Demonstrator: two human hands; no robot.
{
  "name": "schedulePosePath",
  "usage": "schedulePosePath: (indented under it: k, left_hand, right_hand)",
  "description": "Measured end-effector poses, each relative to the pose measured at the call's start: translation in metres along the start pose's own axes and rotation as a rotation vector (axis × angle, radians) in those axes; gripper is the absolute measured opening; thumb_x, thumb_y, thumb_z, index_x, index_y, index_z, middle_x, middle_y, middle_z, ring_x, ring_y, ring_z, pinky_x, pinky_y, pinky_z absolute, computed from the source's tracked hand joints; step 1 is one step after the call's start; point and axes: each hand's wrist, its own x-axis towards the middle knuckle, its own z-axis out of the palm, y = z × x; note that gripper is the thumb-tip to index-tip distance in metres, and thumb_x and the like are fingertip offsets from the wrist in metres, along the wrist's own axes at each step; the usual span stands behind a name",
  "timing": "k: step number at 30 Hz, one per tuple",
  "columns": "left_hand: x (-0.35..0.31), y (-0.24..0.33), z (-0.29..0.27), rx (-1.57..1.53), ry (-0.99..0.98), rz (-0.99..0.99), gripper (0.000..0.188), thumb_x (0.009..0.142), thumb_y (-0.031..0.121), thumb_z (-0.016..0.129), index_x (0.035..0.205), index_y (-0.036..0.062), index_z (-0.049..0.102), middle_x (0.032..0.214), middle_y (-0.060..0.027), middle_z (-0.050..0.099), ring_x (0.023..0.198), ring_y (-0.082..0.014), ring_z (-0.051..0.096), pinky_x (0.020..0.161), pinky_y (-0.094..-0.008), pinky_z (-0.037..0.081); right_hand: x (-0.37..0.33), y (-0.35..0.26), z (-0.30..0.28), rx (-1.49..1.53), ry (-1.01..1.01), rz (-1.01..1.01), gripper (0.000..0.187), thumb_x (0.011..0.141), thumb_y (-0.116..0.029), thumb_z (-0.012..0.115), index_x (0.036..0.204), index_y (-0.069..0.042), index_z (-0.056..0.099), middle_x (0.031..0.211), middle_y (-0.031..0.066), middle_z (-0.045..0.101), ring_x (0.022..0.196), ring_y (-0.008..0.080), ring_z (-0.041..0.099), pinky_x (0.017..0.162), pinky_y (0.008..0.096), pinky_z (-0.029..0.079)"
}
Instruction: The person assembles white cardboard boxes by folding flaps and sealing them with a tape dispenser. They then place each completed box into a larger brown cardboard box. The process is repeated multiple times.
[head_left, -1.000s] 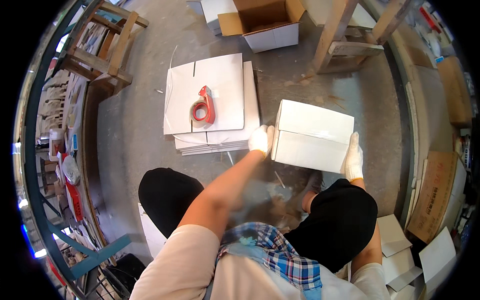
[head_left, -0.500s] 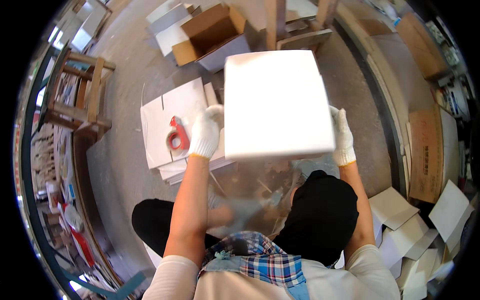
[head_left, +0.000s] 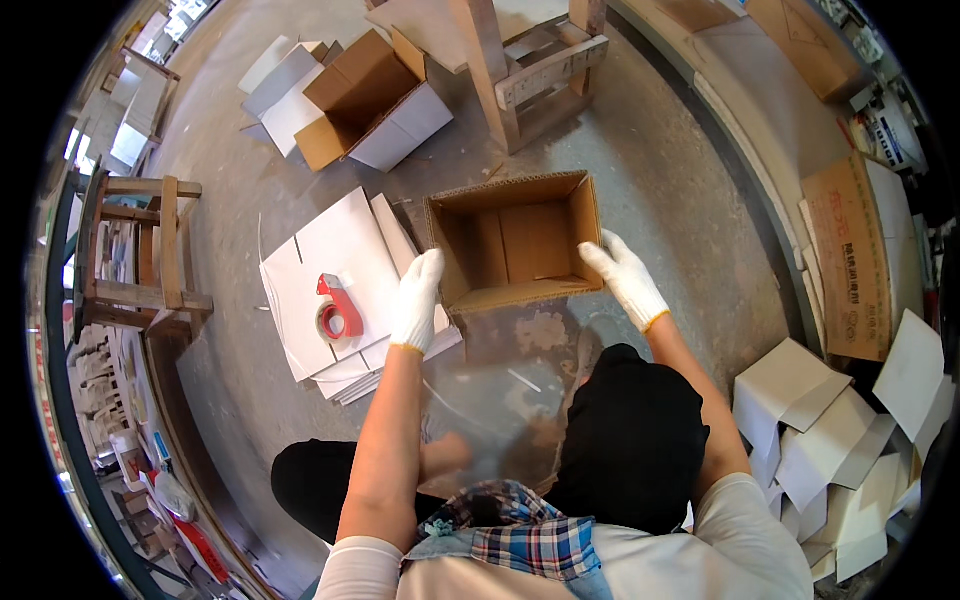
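Person seated, knees up, over concrete floor (head_left: 640,190). Both hands gloved white. Left hand (head_left: 417,300) grips the left wall of an open cardboard box (head_left: 515,240); right hand (head_left: 625,280) grips its right wall. Box held between them, mouth up, brown inside, nothing in it. Just left of the box: stack of flat white sheets (head_left: 330,260) on the floor, red tape dispenser (head_left: 337,310) lying on top. Beyond the box, up-left: second open box (head_left: 370,95), also holding nothing. Beyond the box: wooden frame (head_left: 530,70).
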Motion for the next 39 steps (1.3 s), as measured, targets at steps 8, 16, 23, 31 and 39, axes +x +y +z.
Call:
schedulePosePath:
  k: [8, 16, 23, 31, 39]
  left_hand:
    - [0.060, 0.041, -0.004, 0.379, -0.044, -0.020, 0.053, 0.091, 0.049, 0.072, 0.103, -0.0027, 0.066, 0.089, -0.0054, 0.066, 0.079, -0.0124, 0.062, 0.069, -0.0298, 0.050]
    - [0.058, 0.038, 0.002, 0.211, -0.089, -0.027, 0.039, 0.091, 0.034, 0.069, 0.106, -0.0011, 0.068, 0.089, -0.0051, 0.068, 0.079, -0.0120, 0.062, 0.069, -0.0271, 0.048]
    - [0.037, 0.030, 0.002, 0.200, -0.165, -0.094, 0.030, 0.089, 0.022, 0.068, 0.108, -0.0014, 0.067, 0.096, -0.0057, 0.069, 0.087, -0.0137, 0.063, 0.078, -0.0290, 0.050]
    - [0.034, 0.028, 0.011, 0.052, -0.214, -0.055, 0.038, 0.089, 0.015, 0.065, 0.122, -0.0037, 0.061, 0.111, -0.0087, 0.067, 0.101, -0.0179, 0.063, 0.093, -0.0322, 0.050]
    - [0.044, 0.010, -0.012, -0.108, -0.285, -0.138, 0.036, 0.090, 0.013, 0.064, 0.122, -0.0028, 0.062, 0.112, -0.0106, 0.067, 0.101, -0.0209, 0.065, 0.090, -0.0372, 0.054]
  right_hand:
    - [0.042, -0.024, -0.019, -0.223, -0.380, 0.173, 0.075, 0.082, -0.046, 0.065, 0.131, 0.010, 0.055, 0.123, 0.0308, 0.065, 0.118, 0.0397, 0.063, 0.098, 0.0421, 0.047]
    - [0.068, -0.012, -0.012, -0.161, -0.171, 0.129, 0.078, 0.088, -0.054, 0.062, 0.134, 0.009, 0.056, 0.127, 0.0285, 0.064, 0.121, 0.0370, 0.061, 0.102, 0.0400, 0.046]
    - [0.026, 0.004, -0.029, -0.192, -0.299, 0.122, 0.077, 0.089, -0.054, 0.063, 0.133, 0.010, 0.056, 0.122, 0.0289, 0.066, 0.116, 0.0338, 0.064, 0.099, 0.0390, 0.048]
    - [0.035, -0.027, -0.019, -0.274, -0.136, 0.148, 0.074, 0.089, -0.055, 0.060, 0.127, 0.009, 0.059, 0.122, 0.0317, 0.065, 0.118, 0.0390, 0.062, 0.101, 0.0415, 0.047]
    - [0.041, 0.003, -0.039, 0.264, -0.325, 0.236, 0.054, 0.090, -0.032, 0.067, 0.134, 0.000, 0.058, 0.119, 0.0107, 0.068, 0.103, 0.0154, 0.064, 0.086, 0.0313, 0.051]
